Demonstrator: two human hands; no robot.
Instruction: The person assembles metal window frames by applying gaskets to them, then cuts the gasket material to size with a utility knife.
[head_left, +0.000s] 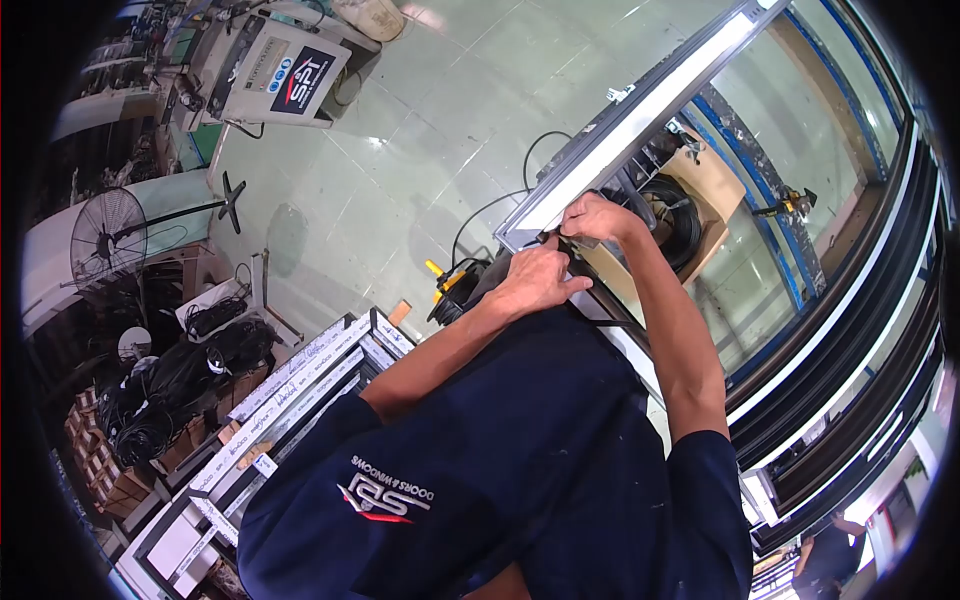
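Well, closest to me I am looking down at a dark blue shirt (520, 450) with a white and red logo on it. Two bare arms are reaching out from it.

The left hand (535, 280) is lying on the corner of a window frame (640, 120). Its fingers are bent and close together, and I cannot tell if they are gripping or only pressing. The right hand (595, 215) is sitting just past it, and its fingers are pinching narrow on a black strip (600, 322) right at that corner.

The strip is thin, long and bendy, like rubber. It is running along the frame edge from the hands down to the right. The frame is straight, smooth and shiny, like metal, with a pale band on it. Its long side is pointing from the corner up and away to the right.

Just behind the hands, a brown cardboard box (715, 185) is holding a round coil (680, 225) of black cord under the glass (800, 110).

To the left, long frame bars (300, 380) are lying in a pile. Farther off, a round wire fan (108, 238) is standing on the shiny green floor (420, 130), and a grey machine (285, 75) is sitting beyond it.
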